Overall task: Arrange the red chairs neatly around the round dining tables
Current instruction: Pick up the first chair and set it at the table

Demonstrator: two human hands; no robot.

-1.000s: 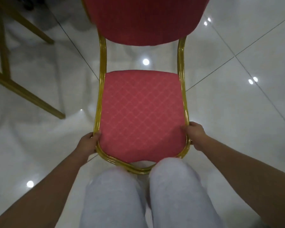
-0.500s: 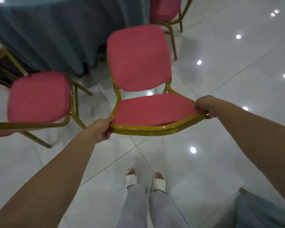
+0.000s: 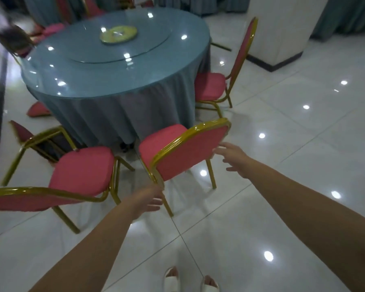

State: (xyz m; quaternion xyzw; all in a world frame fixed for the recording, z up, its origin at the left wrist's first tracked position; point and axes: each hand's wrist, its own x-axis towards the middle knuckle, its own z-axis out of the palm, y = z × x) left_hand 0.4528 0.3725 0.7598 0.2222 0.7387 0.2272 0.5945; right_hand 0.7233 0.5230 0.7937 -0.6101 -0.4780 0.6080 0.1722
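Observation:
A red chair (image 3: 188,152) with a gold frame stands on the floor at the near side of the round table (image 3: 105,68), its back toward me. My left hand (image 3: 148,200) hovers with loose fingers just below the backrest's lower left corner, holding nothing. My right hand (image 3: 232,158) has spread fingers at the backrest's right edge, fingertips near or touching it. A second red chair (image 3: 82,171) stands to the left, and a third (image 3: 211,87) at the table's right side.
The table carries a blue cloth and a glass turntable (image 3: 122,41). A white pillar (image 3: 280,28) rises at the back right. More red chairs (image 3: 38,109) sit round the far left of the table. Glossy white floor tiles stretch open to the right.
The chair I carried by its seat frame now stands on the floor by the table. Both hands have let go of the seat and are open near its backrest.

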